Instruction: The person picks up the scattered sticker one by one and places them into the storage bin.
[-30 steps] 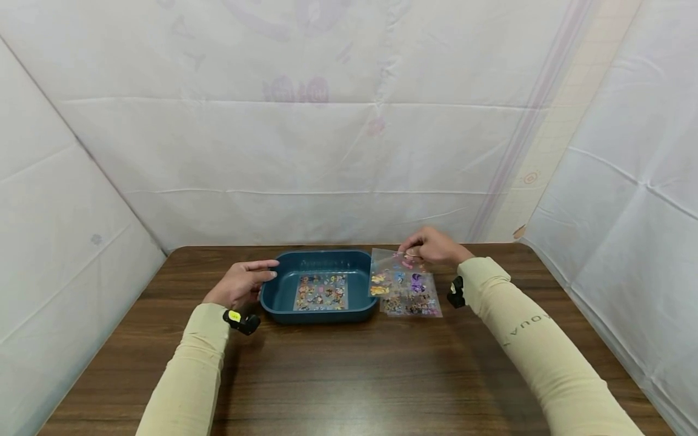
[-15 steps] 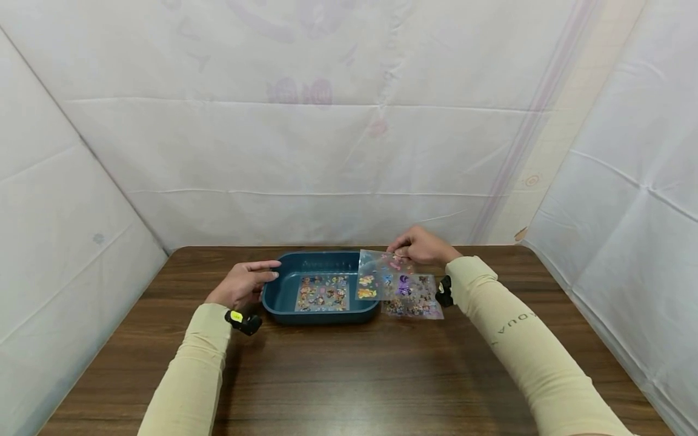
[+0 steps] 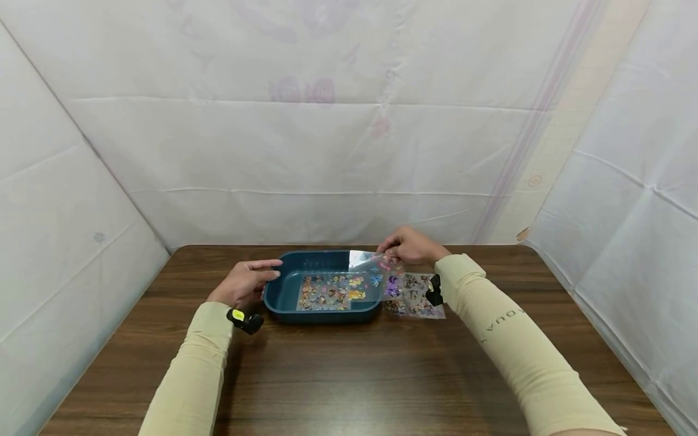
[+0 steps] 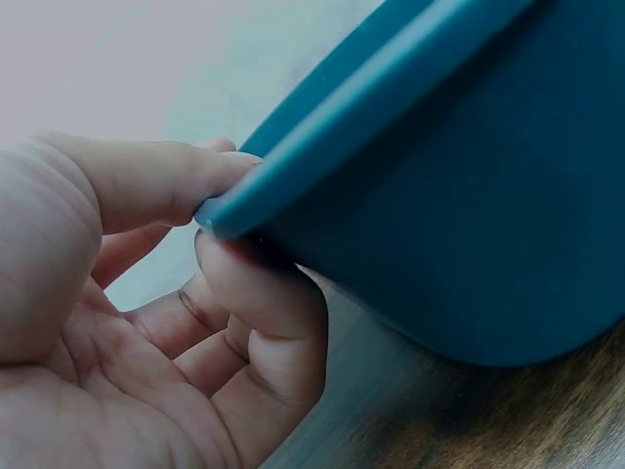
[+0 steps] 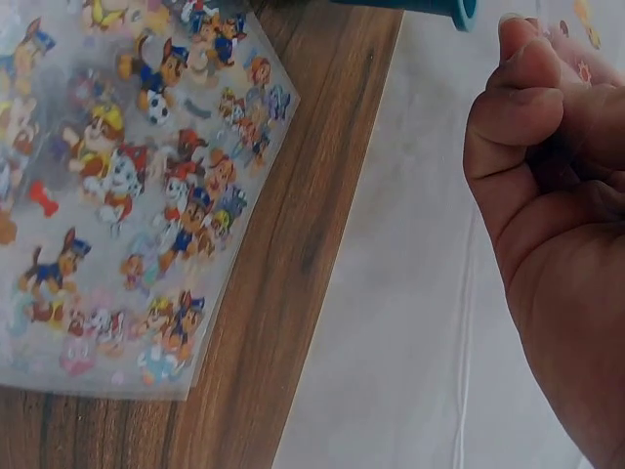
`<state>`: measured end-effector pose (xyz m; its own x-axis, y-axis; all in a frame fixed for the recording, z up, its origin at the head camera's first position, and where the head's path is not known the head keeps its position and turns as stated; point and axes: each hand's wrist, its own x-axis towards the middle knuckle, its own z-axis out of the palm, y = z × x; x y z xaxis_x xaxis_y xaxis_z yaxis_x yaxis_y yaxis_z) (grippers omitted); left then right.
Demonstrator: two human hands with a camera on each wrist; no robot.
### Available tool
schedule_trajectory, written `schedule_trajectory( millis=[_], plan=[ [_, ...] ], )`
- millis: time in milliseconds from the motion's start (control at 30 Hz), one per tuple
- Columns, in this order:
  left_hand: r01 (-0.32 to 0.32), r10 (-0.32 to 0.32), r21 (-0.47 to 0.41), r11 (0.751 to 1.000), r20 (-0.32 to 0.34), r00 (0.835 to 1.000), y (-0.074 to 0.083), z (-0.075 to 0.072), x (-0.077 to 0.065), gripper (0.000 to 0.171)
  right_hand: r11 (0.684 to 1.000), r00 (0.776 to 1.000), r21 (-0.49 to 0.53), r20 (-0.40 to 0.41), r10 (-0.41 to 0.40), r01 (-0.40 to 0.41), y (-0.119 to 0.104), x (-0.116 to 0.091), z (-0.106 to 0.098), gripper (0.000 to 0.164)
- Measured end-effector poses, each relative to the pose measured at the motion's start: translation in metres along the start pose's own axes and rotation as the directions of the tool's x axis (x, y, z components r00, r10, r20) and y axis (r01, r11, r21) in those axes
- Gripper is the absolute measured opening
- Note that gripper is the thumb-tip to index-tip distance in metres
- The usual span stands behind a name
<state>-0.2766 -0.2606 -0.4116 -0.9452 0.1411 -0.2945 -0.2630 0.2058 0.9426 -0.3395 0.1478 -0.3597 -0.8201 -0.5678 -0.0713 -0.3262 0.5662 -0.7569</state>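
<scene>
My left hand [image 3: 243, 284] pinches the left rim of a dark teal plastic tub [image 3: 327, 317], thumb over the edge and curled fingers beneath it in the left wrist view. Inside the tub lies a clear sticker sheet [image 3: 322, 292] covered with small cartoon figures. With my right hand [image 3: 410, 246] I pinch another transparent sticker sheet [image 3: 376, 280] by its far edge; its left part hangs over the tub and its right part overlaps the stack on the table. Those remaining sticker sheets [image 5: 127, 195], printed with cartoon puppies, lie right of the tub.
The brown wood-grain table [image 3: 349, 375] runs up to a white cloth backdrop [image 3: 305, 157] behind the tub. More white cloth [image 3: 643, 242] hangs along the right side. A black wrist camera [image 3: 245, 322] sits on the left wrist.
My right hand has moved left, carrying the pinched sticker sheet from beside the tub to partly over it. My left hand stays on the rim.
</scene>
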Motion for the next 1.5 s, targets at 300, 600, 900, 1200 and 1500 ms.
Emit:
schedule_trajectory(
  millis=[300,600,900,1200,1500],
  plan=[
    [0.004,-0.004,-0.012,1.0,-0.016,1.0,0.0,0.0,0.002,0.055,1.0,0.999,0.022,0.034,-0.017,0.016,-0.008,0.011,0.006,0.028],
    [0.018,-0.018,-0.028,0.999,-0.017,1.0,-0.002,0.001,0.003,0.054,0.999,0.997,-0.01,0.066,-0.043,0.044,-0.014,0.019,0.014,0.028],
    [0.008,-0.009,-0.029,1.0,-0.003,1.0,-0.003,0.0,0.003,0.056,0.999,0.995,0.0,0.092,-0.048,0.049,-0.02,0.027,0.02,0.033],
    [0.01,-0.01,-0.031,0.999,-0.008,1.0,-0.004,0.001,0.004,0.055,0.999,0.991,-0.013,0.127,-0.033,0.035,-0.033,0.032,0.027,0.041],
    [0.007,-0.007,-0.034,0.999,-0.012,1.0,-0.003,0.001,0.004,0.055,0.999,0.99,-0.01,0.14,-0.034,0.036,-0.035,0.039,0.035,0.046]
  ],
)
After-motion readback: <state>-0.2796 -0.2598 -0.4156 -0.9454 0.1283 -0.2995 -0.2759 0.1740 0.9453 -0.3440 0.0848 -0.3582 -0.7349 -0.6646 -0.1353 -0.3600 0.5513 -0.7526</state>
